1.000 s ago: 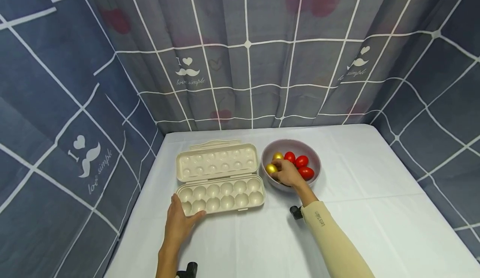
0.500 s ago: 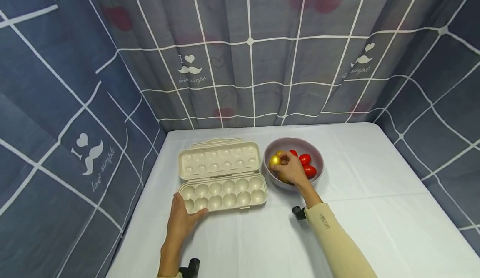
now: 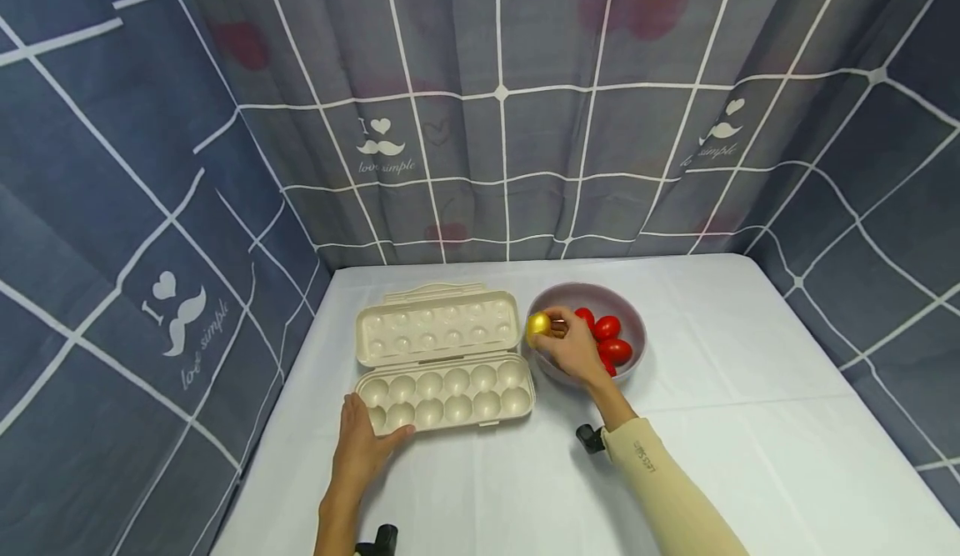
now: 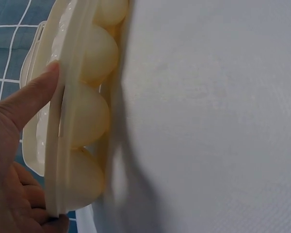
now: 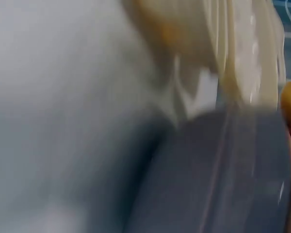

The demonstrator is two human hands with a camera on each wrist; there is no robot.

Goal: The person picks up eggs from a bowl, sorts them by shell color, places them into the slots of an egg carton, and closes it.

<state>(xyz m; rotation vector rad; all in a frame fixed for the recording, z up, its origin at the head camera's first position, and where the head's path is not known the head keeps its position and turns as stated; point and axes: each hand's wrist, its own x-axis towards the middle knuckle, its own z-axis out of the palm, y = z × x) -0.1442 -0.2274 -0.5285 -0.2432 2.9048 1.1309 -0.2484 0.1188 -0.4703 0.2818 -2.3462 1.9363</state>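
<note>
White cloth bears ribbed carton [image 3: 442, 377]; right hand [image 3: 576, 348] pinches glossy gold egg [image 3: 537, 325].

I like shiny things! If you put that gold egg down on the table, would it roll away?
Probably yes. The gold egg is smooth and rounded with no flat side, so on the flat table it would likely wobble off. Its glossy skin may be slippery; the right hand pinches it with fingertips. A cup in the egg tray should keep it still.

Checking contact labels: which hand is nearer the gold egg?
Right. The right hand pinches the gold egg at the bowl's left rim; the left hand rests on the egg carton.
</note>
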